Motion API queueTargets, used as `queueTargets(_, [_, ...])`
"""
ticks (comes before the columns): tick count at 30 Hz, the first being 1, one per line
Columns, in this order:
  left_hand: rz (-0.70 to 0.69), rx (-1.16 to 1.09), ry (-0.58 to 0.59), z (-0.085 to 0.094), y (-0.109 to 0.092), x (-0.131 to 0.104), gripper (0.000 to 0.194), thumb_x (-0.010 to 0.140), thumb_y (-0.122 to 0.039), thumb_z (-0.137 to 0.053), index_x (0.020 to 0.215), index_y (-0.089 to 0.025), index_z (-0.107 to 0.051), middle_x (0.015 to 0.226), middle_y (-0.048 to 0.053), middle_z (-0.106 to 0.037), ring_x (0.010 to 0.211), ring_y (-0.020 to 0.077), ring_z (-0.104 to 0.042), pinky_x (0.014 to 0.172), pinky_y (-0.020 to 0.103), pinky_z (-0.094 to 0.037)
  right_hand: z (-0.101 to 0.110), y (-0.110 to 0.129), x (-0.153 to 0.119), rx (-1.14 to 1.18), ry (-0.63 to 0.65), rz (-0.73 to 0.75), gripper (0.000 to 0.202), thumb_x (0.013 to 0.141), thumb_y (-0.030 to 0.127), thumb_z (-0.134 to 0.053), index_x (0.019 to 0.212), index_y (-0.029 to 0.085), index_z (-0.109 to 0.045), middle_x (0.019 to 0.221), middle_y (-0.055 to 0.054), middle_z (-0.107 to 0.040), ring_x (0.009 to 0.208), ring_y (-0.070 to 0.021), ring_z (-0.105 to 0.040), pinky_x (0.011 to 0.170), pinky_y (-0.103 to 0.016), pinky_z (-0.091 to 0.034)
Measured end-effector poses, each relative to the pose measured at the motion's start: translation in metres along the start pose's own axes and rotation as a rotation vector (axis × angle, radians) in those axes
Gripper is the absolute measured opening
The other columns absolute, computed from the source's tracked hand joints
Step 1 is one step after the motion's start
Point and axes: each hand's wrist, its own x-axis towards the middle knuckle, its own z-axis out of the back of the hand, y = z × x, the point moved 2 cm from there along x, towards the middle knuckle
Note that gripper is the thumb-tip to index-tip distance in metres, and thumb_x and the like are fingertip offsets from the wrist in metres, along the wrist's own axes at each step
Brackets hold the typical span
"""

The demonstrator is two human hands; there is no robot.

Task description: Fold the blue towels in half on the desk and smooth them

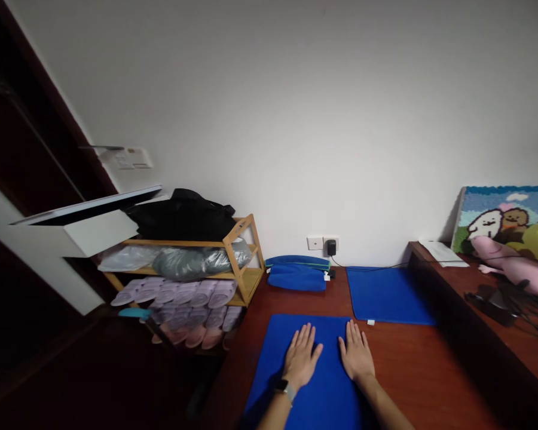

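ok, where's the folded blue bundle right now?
Head view, centre: the folded blue bundle lies on the floor against the wall below the socket, between the wooden shoe rack and the far blue mat.

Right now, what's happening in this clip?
A person has both hands pressed flat, palms down, on a blue mat lying on the reddish wooden floor. The left hand, with a watch at the wrist, and the right hand lie side by side, fingers spread. A second blue mat lies beyond, near a folded blue bundle by the wall.
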Motion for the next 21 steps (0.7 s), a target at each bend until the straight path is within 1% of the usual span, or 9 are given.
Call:
queueTargets(2, [0.122,0.051,-0.006,0.014,0.044,-0.016,0.071,0.105,-0.059,-0.017,0.161,-0.018,-0.028,0.167,0.009,-0.026,0.155,0.0248,-0.025,0.128,0.049,-0.025,0.0,0.0,-0.001,0.011,-0.006,0.002,0.078,0.1,0.055,-0.012,0.161,0.008,-0.016,0.17,-0.007,-0.014,0.158,-0.0212,-0.009,0.129,-0.042,-0.007])
queueTargets(4, [0.213,0.102,-0.018,0.021,0.081,-0.031,0.071,0.105,-0.06,-0.017,0.161,-0.017,-0.028,0.167,0.009,-0.027,0.155,0.0242,-0.025,0.128,0.048,-0.025,-0.001,0.0,-0.001,0.003,-0.001,0.0,0.079,0.1,0.056,-0.012,0.161,0.007,-0.015,0.17,-0.007,-0.013,0.158,-0.0209,-0.009,0.129,-0.041,-0.006])
queueTargets(5, [0.238,0.12,-0.028,0.022,0.095,-0.037,0.071,0.105,-0.06,-0.018,0.161,-0.017,-0.028,0.168,0.009,-0.027,0.155,0.024,-0.025,0.127,0.047,-0.025,-0.001,0.0,-0.001,-0.007,0.002,-0.004,0.079,0.1,0.056,-0.012,0.161,0.007,-0.015,0.17,-0.007,-0.013,0.158,-0.0208,-0.009,0.129,-0.041,-0.006])
queueTargets(7, [0.249,0.141,-0.066,0.019,0.112,-0.046,0.071,0.105,-0.059,-0.02,0.162,-0.017,-0.026,0.168,0.009,-0.027,0.155,0.024,-0.025,0.126,0.047,-0.027,-0.001,0.0,0.0,-0.023,0.004,-0.011,0.079,0.1,0.056,-0.012,0.161,0.007,-0.015,0.17,-0.007,-0.013,0.158,-0.021,-0.009,0.129,-0.041,-0.006])
queueTargets(11, [0.223,0.146,-0.131,0.009,0.117,-0.048,0.069,0.105,-0.058,-0.023,0.163,-0.02,-0.021,0.167,0.01,-0.029,0.155,0.0254,-0.027,0.126,0.049,-0.027,0.004,0.003,-0.001,-0.041,0.014,-0.027,0.078,0.1,0.054,-0.012,0.161,0.006,-0.016,0.17,-0.008,-0.015,0.158,-0.0218,-0.011,0.129,-0.041,-0.008])
queueTargets(14, [0.222,0.14,-0.141,0.007,0.115,-0.046,0.069,0.105,-0.057,-0.022,0.163,-0.02,-0.021,0.167,0.01,-0.03,0.154,0.0256,-0.028,0.125,0.049,-0.027,0.008,0.005,-0.017,-0.055,-0.016,-0.029,0.077,0.101,0.053,-0.01,0.161,0.007,-0.016,0.17,-0.007,-0.013,0.158,-0.021,-0.009,0.129,-0.041,-0.008])
queueTargets(16, [0.222,0.13,-0.142,0.01,0.115,-0.046,0.069,0.105,-0.058,-0.022,0.162,-0.019,-0.023,0.167,0.011,-0.03,0.154,0.0256,-0.029,0.125,0.049,-0.028,0.007,0.005,-0.033,-0.049,-0.043,-0.018,0.076,0.101,0.054,-0.007,0.162,0.01,-0.015,0.171,-0.004,-0.011,0.158,-0.02,-0.008,0.13,-0.041,-0.008])
queueTargets(19, [0.223,0.106,-0.139,0.021,0.114,-0.046,0.072,0.104,-0.06,-0.025,0.16,-0.015,-0.031,0.165,0.012,-0.033,0.153,0.0269,-0.031,0.126,0.049,-0.027,0.002,0.003,-0.059,-0.043,-0.02,-0.021,0.077,0.1,0.055,-0.007,0.162,0.01,-0.015,0.17,-0.004,-0.012,0.158,-0.02,-0.01,0.13,-0.041,-0.01])
queueTargets(21, [0.234,0.107,-0.164,0.029,0.104,-0.046,0.073,0.104,-0.059,-0.027,0.159,-0.012,-0.033,0.165,0.013,-0.033,0.153,0.0286,-0.03,0.127,0.05,-0.025,0.0,0.002,-0.069,-0.049,0.01,-0.024,0.077,0.1,0.056,-0.009,0.161,0.01,-0.016,0.17,-0.004,-0.014,0.158,-0.0205,-0.01,0.13,-0.041,-0.009])
